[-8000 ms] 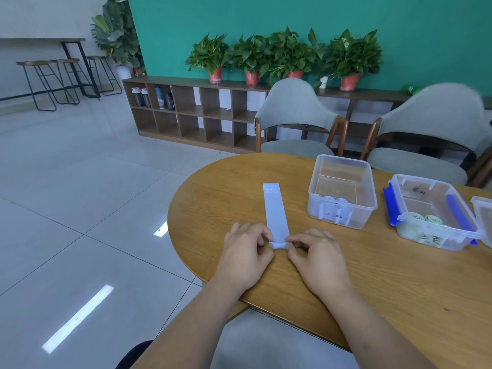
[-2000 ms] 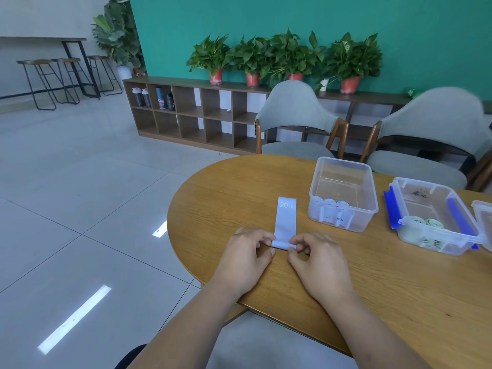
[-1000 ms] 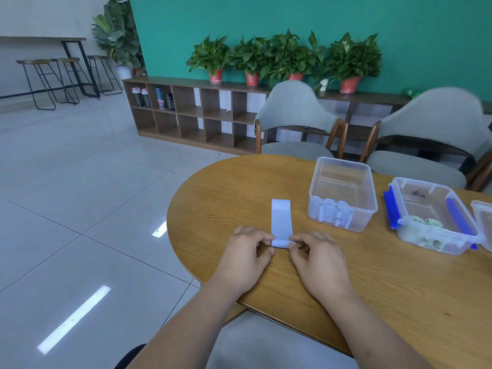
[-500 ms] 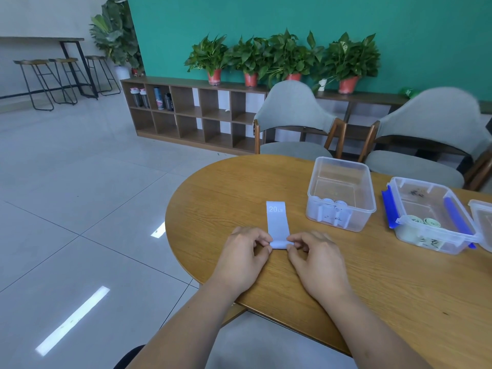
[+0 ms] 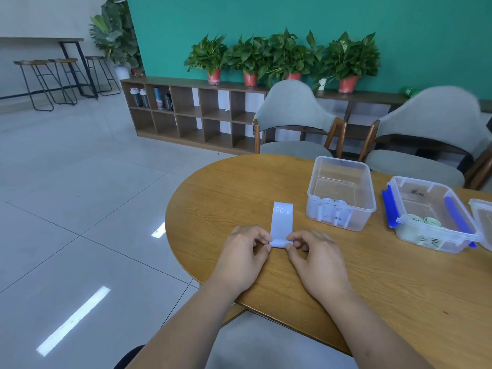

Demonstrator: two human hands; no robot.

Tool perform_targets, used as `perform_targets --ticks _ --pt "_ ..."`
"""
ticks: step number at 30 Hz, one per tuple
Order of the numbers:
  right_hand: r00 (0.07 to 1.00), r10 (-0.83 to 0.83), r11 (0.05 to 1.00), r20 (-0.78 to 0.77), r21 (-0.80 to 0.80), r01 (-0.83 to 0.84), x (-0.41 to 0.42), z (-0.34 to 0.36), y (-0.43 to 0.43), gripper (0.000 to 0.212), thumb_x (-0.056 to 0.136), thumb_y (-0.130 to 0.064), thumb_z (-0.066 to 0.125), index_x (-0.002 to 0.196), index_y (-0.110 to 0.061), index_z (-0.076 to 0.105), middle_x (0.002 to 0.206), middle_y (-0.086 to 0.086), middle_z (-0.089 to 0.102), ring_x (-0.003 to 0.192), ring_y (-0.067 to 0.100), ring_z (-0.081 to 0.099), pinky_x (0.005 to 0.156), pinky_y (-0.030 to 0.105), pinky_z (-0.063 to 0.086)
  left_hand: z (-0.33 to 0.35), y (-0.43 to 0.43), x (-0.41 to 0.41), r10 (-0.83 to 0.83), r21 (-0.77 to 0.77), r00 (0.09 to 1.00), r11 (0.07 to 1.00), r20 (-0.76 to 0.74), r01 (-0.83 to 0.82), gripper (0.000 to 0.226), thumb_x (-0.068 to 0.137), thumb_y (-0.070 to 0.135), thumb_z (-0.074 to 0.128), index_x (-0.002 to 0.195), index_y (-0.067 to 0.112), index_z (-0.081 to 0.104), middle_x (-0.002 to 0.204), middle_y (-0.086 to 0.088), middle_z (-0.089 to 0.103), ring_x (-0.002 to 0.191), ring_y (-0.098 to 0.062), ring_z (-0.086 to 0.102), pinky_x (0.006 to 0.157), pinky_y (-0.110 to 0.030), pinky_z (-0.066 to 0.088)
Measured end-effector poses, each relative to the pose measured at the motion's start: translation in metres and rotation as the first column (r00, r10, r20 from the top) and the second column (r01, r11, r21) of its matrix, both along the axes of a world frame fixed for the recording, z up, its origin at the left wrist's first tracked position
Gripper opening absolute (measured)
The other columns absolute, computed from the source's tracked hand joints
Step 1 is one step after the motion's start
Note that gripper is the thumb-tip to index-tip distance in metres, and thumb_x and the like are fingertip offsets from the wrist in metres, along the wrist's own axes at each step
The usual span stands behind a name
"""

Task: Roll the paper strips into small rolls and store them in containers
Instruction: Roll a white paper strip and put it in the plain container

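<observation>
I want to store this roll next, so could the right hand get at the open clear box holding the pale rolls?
Probably yes: the clear box stands lidless just beyond the right hand, with bare table between, though it pinches the strip.

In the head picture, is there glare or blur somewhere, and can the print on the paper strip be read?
Head view: bright glare streaks lie on the glossy floor. Head view: the right chair has a smeared, soft outline. Head view: the paper strip is sharp and its print reads "20 LB".
</observation>
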State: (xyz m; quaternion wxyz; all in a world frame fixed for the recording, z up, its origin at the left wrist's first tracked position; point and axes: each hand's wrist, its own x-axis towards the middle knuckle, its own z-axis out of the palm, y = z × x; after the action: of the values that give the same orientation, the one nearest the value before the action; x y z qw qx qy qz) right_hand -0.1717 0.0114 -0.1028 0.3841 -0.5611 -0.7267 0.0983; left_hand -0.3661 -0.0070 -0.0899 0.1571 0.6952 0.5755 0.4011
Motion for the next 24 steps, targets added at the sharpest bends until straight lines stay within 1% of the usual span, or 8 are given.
perform_targets --ticks 3,6,10,12,14,16,19,24 --pt "1.0 -0.013 1.0 0.019 0.0 0.013 -0.0004 -0.001 0.0007 0.02 0.086 -0.03 0.079 0.104 -0.036 0.074 0.085 -0.024 0.061 0.089 0.006 0.056 0.084 0.038 0.053 0.0002 -0.0004 0.0008 -0.004 -0.005 1.0 1.0 -0.006 0.004 0.021 0.092 0.015 0.074 0.105 0.032 0.071 0.094 0.022 0.068 0.104 0.004 0.05 0.084 -0.002 0.035" --pt "1.0 -0.005 1.0 0.025 -0.008 0.005 0.0012 -0.0013 0.0005 0.022 0.088 -0.027 0.079 0.108 -0.036 0.075 0.086 -0.026 0.061 0.089 0.004 0.056 0.086 0.038 0.053 0.0011 -0.0007 0.0009 0.0 -0.021 1.0 1.0 0.006 0.0 0.023 0.091 0.016 0.076 0.107 0.033 0.072 0.094 0.022 0.068 0.103 0.004 0.05 0.084 -0.002 0.034" --pt "1.0 0.01 1.0 -0.019 -0.014 -0.01 0.0009 0.0001 -0.0006 0.024 0.088 -0.027 0.078 0.109 -0.037 0.072 0.085 -0.025 0.062 0.086 0.002 0.059 0.085 0.038 0.054 0.0023 -0.0018 0.0003 0.008 -0.019 1.0 1.0 0.026 -0.008 0.02 0.09 0.018 0.078 0.103 0.032 0.073 0.09 0.021 0.068 0.1 0.001 0.053 0.081 -0.003 0.036" --pt "1.0 0.015 1.0 -0.027 -0.015 -0.015 0.0005 0.0 -0.0007 0.023 0.088 -0.027 0.077 0.106 -0.038 0.07 0.085 -0.025 0.063 0.087 0.001 0.059 0.085 0.039 0.054 0.0026 -0.0022 0.0006 0.01 -0.017 0.999 1.0 0.031 -0.009 0.018 0.09 0.018 0.079 0.102 0.031 0.073 0.089 0.02 0.068 0.099 0.002 0.053 0.081 -0.003 0.037" --pt "1.0 0.014 1.0 -0.001 -0.005 -0.014 0.0003 -0.0008 -0.0003 0.02 0.088 -0.028 0.076 0.104 -0.038 0.069 0.085 -0.025 0.061 0.088 0.003 0.058 0.085 0.04 0.054 0.0024 -0.002 0.0011 0.009 -0.018 1.0 1.0 0.028 -0.009 0.017 0.091 0.02 0.078 0.103 0.031 0.074 0.09 0.02 0.068 0.1 0.004 0.052 0.083 -0.004 0.037" --pt "1.0 0.008 1.0 0.021 0.004 -0.009 0.0005 -0.0016 0.0007 0.021 0.088 -0.03 0.077 0.105 -0.038 0.071 0.086 -0.025 0.06 0.089 0.005 0.057 0.085 0.04 0.054 0.0015 -0.001 0.0012 0.01 -0.007 1.0 1.0 0.01 -0.01 0.017 0.092 0.02 0.077 0.105 0.03 0.074 0.092 0.021 0.067 0.102 0.005 0.051 0.084 -0.003 0.036" --pt "0.999 0.01 1.0 0.039 0.006 -0.01 0.0009 -0.0026 0.0019 0.023 0.088 -0.029 0.078 0.109 -0.036 0.073 0.088 -0.025 0.061 0.091 0.006 0.057 0.086 0.041 0.054 0.0006 0.0002 0.0009 0.011 -0.005 1.0 1.0 0.008 -0.011 0.02 0.091 0.021 0.078 0.108 0.03 0.075 0.094 0.022 0.068 0.102 0.003 0.052 0.084 -0.003 0.036" --pt "1.0 0.022 1.0 0.001 -0.016 -0.022 0.0007 -0.0015 0.0011 0.023 0.091 -0.03 0.076 0.111 -0.039 0.069 0.087 -0.025 0.062 0.088 0.002 0.058 0.086 0.04 0.054 0.0006 -0.0003 0.0001 0.022 -0.032 1.0 0.999 0.01 -0.022 0.021 0.093 0.023 0.076 0.111 0.034 0.073 0.093 0.022 0.068 0.099 0.002 0.052 0.082 -0.003 0.036"
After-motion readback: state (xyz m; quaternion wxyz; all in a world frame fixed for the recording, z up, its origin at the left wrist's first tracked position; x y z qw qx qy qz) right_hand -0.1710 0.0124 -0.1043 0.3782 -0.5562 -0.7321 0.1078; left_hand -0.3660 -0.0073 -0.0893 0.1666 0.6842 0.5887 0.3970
